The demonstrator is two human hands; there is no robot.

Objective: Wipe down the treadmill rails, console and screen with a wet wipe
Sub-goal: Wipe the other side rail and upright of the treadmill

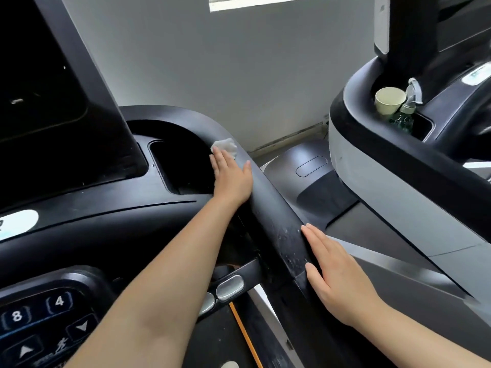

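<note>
Two hands are seen on the right-hand rail (268, 205) of the treadmill. The left hand (231, 174) is stretched forward with fingers straight and flat, pressing a wet wipe (225, 146) onto the top of the rail where it curves toward the console (111, 200). The right hand (337, 274) is laid flat against the rail's outer side, nearer the person, fingers extended and together, nothing held. The wipe is white, crumpled and small; only its front part is shown, the rest being covered by the fingertips. Pale streaks or droplets are seen on the black rail just beside the right hand. The dark screen (39, 75) is cut off at the left and top edges. One keypad (45, 317) is partly visible at the lower left, with keys marked 8 and 4. On the neighbouring machine, one paper cup (389, 103) and one spray bottle (407, 107) are set in a holder; the bottle's lower part is hidden.
</note>
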